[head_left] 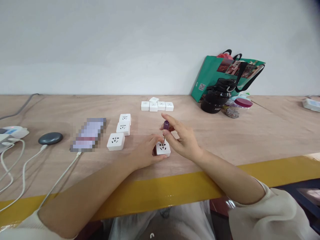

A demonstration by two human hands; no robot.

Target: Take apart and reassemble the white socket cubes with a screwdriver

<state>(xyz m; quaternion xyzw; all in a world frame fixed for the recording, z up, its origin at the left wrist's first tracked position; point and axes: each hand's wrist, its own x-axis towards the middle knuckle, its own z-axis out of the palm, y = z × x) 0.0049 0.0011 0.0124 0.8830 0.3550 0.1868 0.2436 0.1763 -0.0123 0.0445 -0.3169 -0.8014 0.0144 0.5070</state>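
Observation:
My left hand (pixel 146 151) grips a white cube socket adapter (pixel 163 149) that rests on the wooden table (pixel 250 133), fingers wrapped round its left side. My right hand (pixel 181 136) pinches a small screwdriver with a purple handle (pixel 166 125), held upright with its tip in the adapter's top face. Three more white adapters (pixel 121 131) lie in a line just left of my hands. A cluster of several white adapters (pixel 157 105) sits farther back near the wall.
A blurred phone (pixel 88 134) with a white cable lies left of the adapters, beside a dark round puck (pixel 50 138) and a white device (pixel 12 132). A black bottle (pixel 217 96), green bag (pixel 225 75) and jar (pixel 236 106) stand back right. A yellow strip (pixel 175 190) edges the table.

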